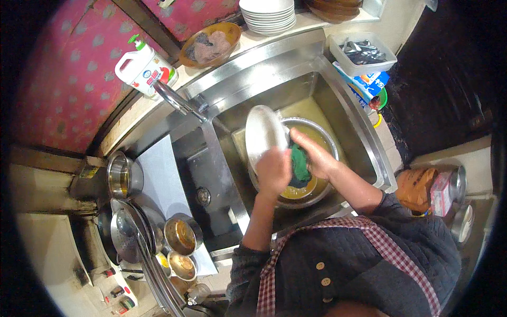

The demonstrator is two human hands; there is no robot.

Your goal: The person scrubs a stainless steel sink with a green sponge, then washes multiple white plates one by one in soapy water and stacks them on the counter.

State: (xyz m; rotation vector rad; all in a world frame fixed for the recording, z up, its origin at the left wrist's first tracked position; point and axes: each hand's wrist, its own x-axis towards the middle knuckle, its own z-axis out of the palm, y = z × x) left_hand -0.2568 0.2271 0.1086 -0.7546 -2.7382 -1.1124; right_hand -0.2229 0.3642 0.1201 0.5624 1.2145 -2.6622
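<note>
Over the right-hand sink basin, my left hand [273,170] grips the lower edge of a tilted, pale, shiny plate [263,136]. A dark green scrubbing cloth [300,163] lies bunched in my right hand [317,154], close to the plate's right edge. The thumb side of that hand is near the plate's rim. Part of the plate's far side is hidden. Below both hands, a round metal basin [332,139] holds yellowish, murky water with some dish partly visible in it. Blur softens the left fingers.
A chrome faucet [174,99] stands behind the double sink [358,136]. On the ledge are a detergent bottle [144,71], a brown bowl [231,33] and stacked plates [267,18]. A cutlery tub [362,65] is at right. Dirty pots [182,233] crowd the left.
</note>
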